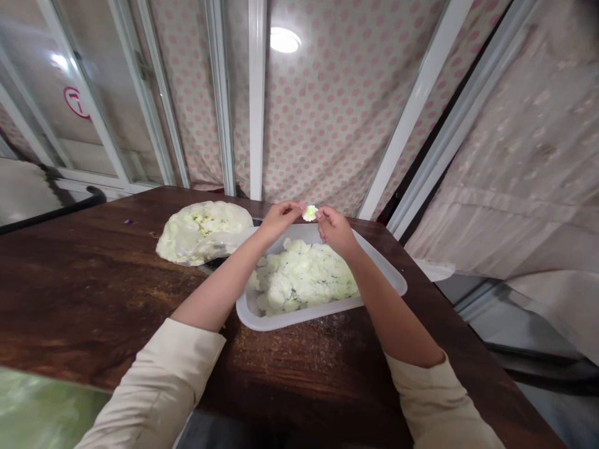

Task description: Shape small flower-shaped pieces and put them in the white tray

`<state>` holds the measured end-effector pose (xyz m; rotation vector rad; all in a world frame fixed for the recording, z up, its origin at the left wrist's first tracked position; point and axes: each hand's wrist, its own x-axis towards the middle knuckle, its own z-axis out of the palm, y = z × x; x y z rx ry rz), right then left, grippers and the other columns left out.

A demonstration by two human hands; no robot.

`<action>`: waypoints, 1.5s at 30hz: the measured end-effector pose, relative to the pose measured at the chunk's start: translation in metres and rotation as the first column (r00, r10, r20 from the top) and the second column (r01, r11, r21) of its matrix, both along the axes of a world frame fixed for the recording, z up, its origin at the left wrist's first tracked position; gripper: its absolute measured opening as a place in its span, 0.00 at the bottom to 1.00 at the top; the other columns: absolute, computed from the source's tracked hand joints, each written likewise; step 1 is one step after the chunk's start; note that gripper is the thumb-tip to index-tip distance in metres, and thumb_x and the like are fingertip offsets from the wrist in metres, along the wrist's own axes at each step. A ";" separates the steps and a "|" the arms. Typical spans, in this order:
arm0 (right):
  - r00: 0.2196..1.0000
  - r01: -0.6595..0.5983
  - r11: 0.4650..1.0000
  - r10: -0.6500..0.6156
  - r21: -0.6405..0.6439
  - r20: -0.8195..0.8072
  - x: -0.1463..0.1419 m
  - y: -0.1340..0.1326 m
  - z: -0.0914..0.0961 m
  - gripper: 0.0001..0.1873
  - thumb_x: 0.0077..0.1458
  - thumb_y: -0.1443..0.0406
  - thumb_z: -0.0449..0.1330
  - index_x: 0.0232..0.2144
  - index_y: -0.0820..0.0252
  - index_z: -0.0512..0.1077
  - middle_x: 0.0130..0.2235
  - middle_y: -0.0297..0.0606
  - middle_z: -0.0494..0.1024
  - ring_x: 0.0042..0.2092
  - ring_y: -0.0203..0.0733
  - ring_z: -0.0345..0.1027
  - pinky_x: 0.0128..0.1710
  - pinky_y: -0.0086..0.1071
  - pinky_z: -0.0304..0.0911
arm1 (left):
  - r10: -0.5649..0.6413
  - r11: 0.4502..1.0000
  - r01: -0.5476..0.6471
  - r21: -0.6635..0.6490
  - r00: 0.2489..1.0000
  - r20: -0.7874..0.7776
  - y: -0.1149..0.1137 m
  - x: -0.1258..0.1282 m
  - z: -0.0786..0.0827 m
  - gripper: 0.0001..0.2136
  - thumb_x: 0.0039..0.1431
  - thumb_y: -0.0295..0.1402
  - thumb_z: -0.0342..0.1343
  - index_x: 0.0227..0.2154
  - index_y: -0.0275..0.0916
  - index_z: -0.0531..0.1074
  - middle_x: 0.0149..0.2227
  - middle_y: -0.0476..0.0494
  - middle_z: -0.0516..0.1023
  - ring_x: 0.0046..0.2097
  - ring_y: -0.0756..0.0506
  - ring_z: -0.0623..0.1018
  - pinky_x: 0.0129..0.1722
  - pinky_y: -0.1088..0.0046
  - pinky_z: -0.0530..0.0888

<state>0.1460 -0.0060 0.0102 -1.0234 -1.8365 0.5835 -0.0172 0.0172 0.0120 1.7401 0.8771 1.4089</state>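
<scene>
My left hand (281, 220) and my right hand (334, 231) meet above the far rim of a white plastic tray (381, 265), pinching a small pale green-white floret (309, 213) between their fingertips. Below my forearms, a heap of similar pale florets (304, 277) fills most of the tray. To the left of the tray lies a clear plastic bag (203, 234) packed with more pale, green-flecked material, its right end reaching behind my left forearm.
The tray and bag rest on a dark wooden table (93, 293) scattered with small crumbs. A black rail (56, 211) runs beyond the table's left corner. Polka-dot curtains (327, 137) and white frame bars stand behind the far edge, with a window at the left.
</scene>
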 end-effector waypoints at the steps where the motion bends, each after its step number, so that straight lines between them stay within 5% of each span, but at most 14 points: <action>1: 1.000 0.007 1.000 -0.007 0.022 -0.003 -0.001 -0.001 0.000 0.17 0.57 0.50 0.47 0.28 0.57 0.59 0.17 0.27 0.58 0.19 0.33 0.52 0.20 0.28 0.51 | -0.028 0.999 0.028 0.015 1.000 -0.014 0.000 0.000 0.000 0.15 0.49 0.45 0.56 0.25 0.36 0.71 0.27 0.48 0.72 0.31 0.50 0.68 0.34 0.74 0.64; 6: 0.999 -0.033 0.998 0.032 0.049 0.029 -0.004 -0.008 0.003 0.18 0.57 0.51 0.48 0.26 0.58 0.60 0.17 0.27 0.59 0.19 0.32 0.53 0.22 0.27 0.53 | -0.077 0.994 0.078 0.083 0.997 -0.017 0.000 -0.003 0.000 0.16 0.50 0.46 0.55 0.23 0.36 0.68 0.23 0.50 0.68 0.27 0.52 0.65 0.30 0.76 0.62; 12: 0.999 -0.047 0.998 0.046 0.047 0.028 -0.005 -0.009 0.003 0.16 0.58 0.53 0.48 0.26 0.57 0.60 0.16 0.26 0.58 0.18 0.32 0.53 0.21 0.27 0.53 | 0.073 0.982 -0.050 0.181 0.990 -0.123 0.001 -0.003 0.002 0.18 0.55 0.45 0.48 0.18 0.36 0.64 0.19 0.51 0.63 0.24 0.52 0.62 0.26 0.75 0.59; 17: 0.999 0.027 0.998 -0.029 0.063 0.030 -0.001 -0.003 0.000 0.15 0.57 0.55 0.48 0.26 0.58 0.61 0.16 0.27 0.58 0.19 0.33 0.53 0.22 0.27 0.53 | 0.229 0.968 -0.213 0.133 0.965 -0.124 0.005 -0.004 -0.001 0.19 0.55 0.43 0.50 0.15 0.36 0.63 0.17 0.51 0.61 0.23 0.52 0.61 0.26 0.75 0.58; 22: 0.997 0.072 0.994 -0.073 0.079 0.021 0.000 0.001 -0.002 0.16 0.57 0.53 0.48 0.27 0.58 0.62 0.17 0.28 0.59 0.20 0.33 0.53 0.22 0.27 0.52 | 0.111 0.993 -0.114 -0.012 0.982 -0.152 0.003 -0.002 -0.001 0.25 0.60 0.47 0.38 0.26 0.34 0.73 0.27 0.44 0.74 0.29 0.48 0.69 0.32 0.72 0.64; 26: 0.997 0.038 0.995 -0.043 0.088 0.060 -0.001 -0.001 -0.002 0.17 0.57 0.53 0.48 0.26 0.59 0.62 0.17 0.28 0.59 0.20 0.33 0.53 0.23 0.27 0.52 | 0.029 0.996 -0.015 0.086 0.986 -0.162 0.000 -0.001 0.001 0.17 0.54 0.46 0.50 0.25 0.34 0.69 0.24 0.48 0.69 0.28 0.51 0.66 0.29 0.75 0.62; 31: 0.998 -0.026 0.995 0.019 0.101 0.067 -0.003 -0.004 0.000 0.16 0.57 0.53 0.48 0.26 0.59 0.61 0.17 0.27 0.58 0.20 0.32 0.52 0.23 0.27 0.51 | 0.041 0.984 -0.017 0.175 0.990 -0.133 0.002 -0.003 0.001 0.15 0.54 0.44 0.50 0.22 0.36 0.64 0.21 0.51 0.64 0.25 0.52 0.62 0.27 0.76 0.60; 36: 0.995 -0.054 0.994 0.046 0.100 0.085 -0.004 -0.006 0.001 0.16 0.57 0.54 0.49 0.27 0.59 0.62 0.17 0.27 0.58 0.20 0.32 0.52 0.23 0.27 0.51 | 0.175 0.956 -0.117 0.268 0.963 -0.205 -0.001 -0.003 0.004 0.17 0.58 0.41 0.46 0.18 0.37 0.58 0.19 0.52 0.58 0.24 0.53 0.60 0.25 0.75 0.57; 41: 0.998 0.023 0.994 -0.029 0.102 0.058 -0.001 -0.001 -0.002 0.16 0.57 0.54 0.48 0.26 0.59 0.62 0.17 0.28 0.58 0.20 0.32 0.52 0.22 0.27 0.51 | 0.260 0.957 -0.227 0.181 0.948 -0.183 0.005 -0.004 -0.001 0.17 0.58 0.39 0.46 0.16 0.38 0.57 0.17 0.52 0.58 0.23 0.52 0.59 0.25 0.74 0.56; 45: 0.995 0.100 0.990 -0.102 0.096 0.012 0.002 0.006 -0.006 0.15 0.56 0.54 0.49 0.26 0.58 0.63 0.17 0.28 0.58 0.20 0.33 0.52 0.21 0.27 0.51 | 0.118 0.993 -0.112 0.042 0.975 -0.188 0.009 -0.004 -0.005 0.19 0.59 0.43 0.41 0.20 0.36 0.64 0.21 0.49 0.65 0.26 0.51 0.64 0.28 0.73 0.60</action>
